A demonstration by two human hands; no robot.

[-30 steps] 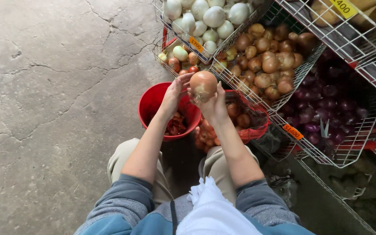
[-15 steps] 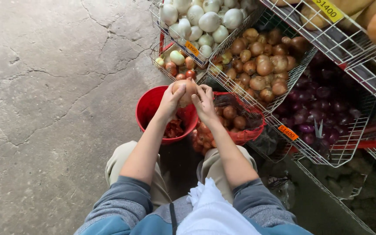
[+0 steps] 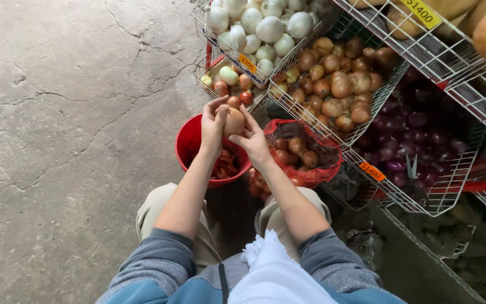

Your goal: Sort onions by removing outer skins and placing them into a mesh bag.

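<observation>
Holding brown onion [image 3: 235, 120] between left hand [image 3: 214, 125] and right hand [image 3: 254, 141], grip closed, above red bucket [image 3: 189, 141].

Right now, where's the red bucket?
In the head view, the red bucket sits on the concrete floor left of centre, under the left hand, with the red mesh sack of onions just to its right.

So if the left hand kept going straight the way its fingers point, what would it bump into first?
The left hand points up the picture, away from the person, gripping a brown onion. Straight on, it would probably meet the small reddish onions in the low wire basket first, though depth is hard to judge from above.
</observation>
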